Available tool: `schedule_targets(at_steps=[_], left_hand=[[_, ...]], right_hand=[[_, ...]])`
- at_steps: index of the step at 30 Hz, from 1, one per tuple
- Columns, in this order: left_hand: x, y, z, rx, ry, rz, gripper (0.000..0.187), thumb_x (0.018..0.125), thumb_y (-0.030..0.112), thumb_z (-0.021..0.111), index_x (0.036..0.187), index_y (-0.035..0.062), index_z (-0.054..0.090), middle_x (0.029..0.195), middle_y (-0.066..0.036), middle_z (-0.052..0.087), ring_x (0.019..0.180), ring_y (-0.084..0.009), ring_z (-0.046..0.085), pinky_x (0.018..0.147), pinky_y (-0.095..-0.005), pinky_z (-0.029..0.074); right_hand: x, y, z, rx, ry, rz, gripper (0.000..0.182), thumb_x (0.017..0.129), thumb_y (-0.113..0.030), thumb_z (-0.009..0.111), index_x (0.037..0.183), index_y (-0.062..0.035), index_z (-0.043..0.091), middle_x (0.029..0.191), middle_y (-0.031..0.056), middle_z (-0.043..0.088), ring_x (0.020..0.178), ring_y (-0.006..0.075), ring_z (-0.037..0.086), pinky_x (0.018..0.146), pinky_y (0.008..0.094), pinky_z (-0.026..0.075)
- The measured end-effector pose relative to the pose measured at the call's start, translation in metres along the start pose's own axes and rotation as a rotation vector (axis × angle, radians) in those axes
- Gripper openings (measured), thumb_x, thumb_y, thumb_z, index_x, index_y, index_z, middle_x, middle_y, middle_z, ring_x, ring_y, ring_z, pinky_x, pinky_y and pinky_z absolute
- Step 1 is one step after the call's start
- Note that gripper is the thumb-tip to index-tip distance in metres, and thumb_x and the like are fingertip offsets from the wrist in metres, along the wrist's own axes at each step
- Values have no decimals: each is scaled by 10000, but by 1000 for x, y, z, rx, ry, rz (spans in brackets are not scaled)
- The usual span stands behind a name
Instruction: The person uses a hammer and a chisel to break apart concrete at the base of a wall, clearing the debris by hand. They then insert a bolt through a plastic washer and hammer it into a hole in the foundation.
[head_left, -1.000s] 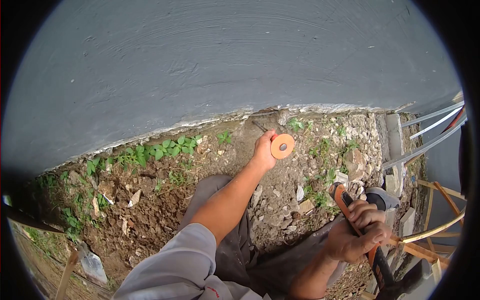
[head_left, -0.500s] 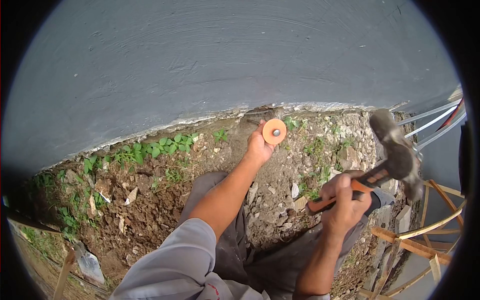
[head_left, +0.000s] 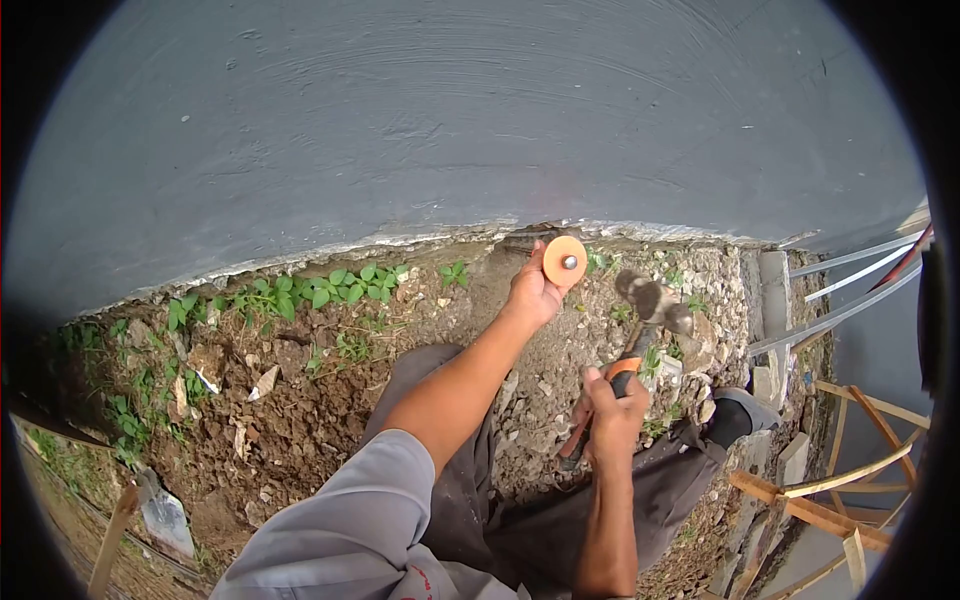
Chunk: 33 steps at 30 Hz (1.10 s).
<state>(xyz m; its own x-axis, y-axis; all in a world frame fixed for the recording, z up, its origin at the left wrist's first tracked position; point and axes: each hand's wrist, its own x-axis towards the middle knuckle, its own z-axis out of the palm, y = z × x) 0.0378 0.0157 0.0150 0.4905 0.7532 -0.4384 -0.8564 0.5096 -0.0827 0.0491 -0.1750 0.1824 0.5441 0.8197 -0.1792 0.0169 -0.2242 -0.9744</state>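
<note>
My left hand (head_left: 534,296) is closed around a chisel with a round orange hand guard (head_left: 560,254); the chisel's metal struck end shows in the middle of the guard. Its shaft is mostly hidden behind my fingers and the guard, at the foot of the grey wall. In my right hand (head_left: 612,418) is a hammer (head_left: 652,302), gripped by its orange and black handle. The hammer's head is slightly blurred, to the right of the chisel and a little below it, apart from it.
The grey wall (head_left: 480,120) rises beyond a strip of rubble and soil (head_left: 270,430) with green plants (head_left: 345,286). A shovel blade (head_left: 167,518) lies at lower left. Metal bars (head_left: 840,325) and wooden strips (head_left: 810,510) are on the right, near my shoe (head_left: 750,408).
The hammer has swung left and down from its raised place, nearer the chisel. My left hand keeps its grip on the chisel; the view has shifted slightly.
</note>
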Motion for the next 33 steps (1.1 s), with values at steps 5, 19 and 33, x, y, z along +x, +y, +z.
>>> schedule_targets(at_steps=[5,19,33], left_hand=[[-8,3,10,31,-8,-24,411,961,418,466,1156,73,570,1155,-92,633,1074,-268,608,974,-470,490],[0,5,0,53,-23,6,452,980,445,391,1170,74,566,1160,-101,626,1084,-279,599,947,-461,504],[3,21,16,90,-7,22,407,995,414,385,1152,82,562,1147,-91,628,1061,-264,611,954,-459,499]], right_hand=[[10,-149,-44,113,-37,-963,257,954,-235,506,758,-102,405,590,14,365,505,128,407,518,290,418],[1,-45,-18,11,23,-58,178,835,-115,627,807,-34,471,556,17,435,416,129,427,402,285,373],[30,45,5,61,-139,273,159,829,-47,614,745,-32,480,550,30,498,381,134,455,368,272,387]])
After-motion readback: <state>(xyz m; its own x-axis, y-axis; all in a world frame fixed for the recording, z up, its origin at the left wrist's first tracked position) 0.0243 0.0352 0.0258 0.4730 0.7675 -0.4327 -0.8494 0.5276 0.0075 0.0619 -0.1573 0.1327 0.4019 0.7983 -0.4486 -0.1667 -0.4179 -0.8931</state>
